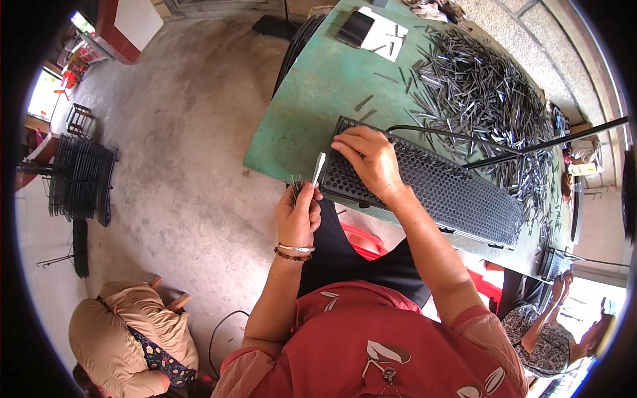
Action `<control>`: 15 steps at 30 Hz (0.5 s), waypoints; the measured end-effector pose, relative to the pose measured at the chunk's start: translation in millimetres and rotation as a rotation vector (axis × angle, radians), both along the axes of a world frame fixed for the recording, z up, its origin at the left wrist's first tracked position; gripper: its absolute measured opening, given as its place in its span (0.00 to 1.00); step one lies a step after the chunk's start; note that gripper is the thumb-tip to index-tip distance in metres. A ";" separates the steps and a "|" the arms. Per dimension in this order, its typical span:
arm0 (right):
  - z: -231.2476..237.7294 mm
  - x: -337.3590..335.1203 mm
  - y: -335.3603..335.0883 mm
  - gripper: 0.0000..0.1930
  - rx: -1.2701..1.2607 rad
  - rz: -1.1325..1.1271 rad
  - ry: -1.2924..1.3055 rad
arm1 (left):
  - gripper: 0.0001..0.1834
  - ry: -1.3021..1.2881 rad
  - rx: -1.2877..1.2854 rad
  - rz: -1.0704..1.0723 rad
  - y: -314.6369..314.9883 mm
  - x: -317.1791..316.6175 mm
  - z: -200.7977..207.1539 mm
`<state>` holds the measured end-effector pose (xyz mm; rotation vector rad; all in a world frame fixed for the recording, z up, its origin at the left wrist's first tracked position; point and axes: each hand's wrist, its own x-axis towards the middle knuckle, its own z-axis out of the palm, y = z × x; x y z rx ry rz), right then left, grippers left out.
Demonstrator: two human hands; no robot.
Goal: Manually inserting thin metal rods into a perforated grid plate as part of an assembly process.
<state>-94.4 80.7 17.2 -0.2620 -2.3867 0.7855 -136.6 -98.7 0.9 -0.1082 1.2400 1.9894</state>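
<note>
My left hand (297, 217) is closed around a small bunch of thin dark strips (297, 184), whose tips poke up past the thumb and fingers. A slim white piece (320, 170) stands up beside its fingertips; whether the hand grips it too I cannot tell. Bent over the left end of a long black tray full of round holes (424, 174), my right hand (371, 159) has its thumb and fingertips drawn together at the holes. What they pinch, if anything, is too small to make out. The tray lies slantwise along the near edge of the green table (292, 126).
A big heap of dark strips (488, 86) covers the table's far right. Beyond the tray are loose strips, a white sheet (385, 36) and a black phone-like object (355, 29). A black rod (551, 142) crosses above the tray. Another person (544, 331) works at lower right.
</note>
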 end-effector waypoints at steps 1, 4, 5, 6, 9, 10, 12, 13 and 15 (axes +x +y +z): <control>-0.9 0.5 -0.9 0.08 0.000 0.000 0.000 | 0.09 0.000 0.000 0.000 -0.3 0.0 0.5; -0.2 1.8 -4.5 0.09 0.112 -0.083 -0.036 | 0.08 -0.003 0.002 -0.013 -1.0 0.6 1.6; -0.5 1.9 -4.9 0.09 0.152 -0.078 -0.035 | 0.08 -0.003 0.009 -0.014 -1.1 1.7 0.9; -0.6 2.0 -5.3 0.10 0.193 -0.073 -0.034 | 0.08 -0.003 0.017 -0.014 -1.2 2.8 0.6; 1.4 5.8 -3.5 0.12 0.005 -0.106 -0.004 | 0.06 0.001 0.023 -0.028 1.3 5.9 2.7; 3.9 9.7 -3.5 0.12 0.007 -0.109 -0.006 | 0.06 0.000 0.025 -0.031 3.4 7.3 4.6; 18.3 19.0 -12.4 0.15 -0.668 0.006 -0.112 | 0.05 0.025 0.030 -0.028 3.6 10.2 8.5; 28.2 21.0 -21.2 0.16 -0.800 0.033 -0.201 | 0.05 0.023 0.028 -0.026 1.8 11.0 8.8; 19.3 27.0 -24.7 0.14 -1.017 0.123 -0.197 | 0.05 0.069 0.052 -0.089 2.8 13.4 9.5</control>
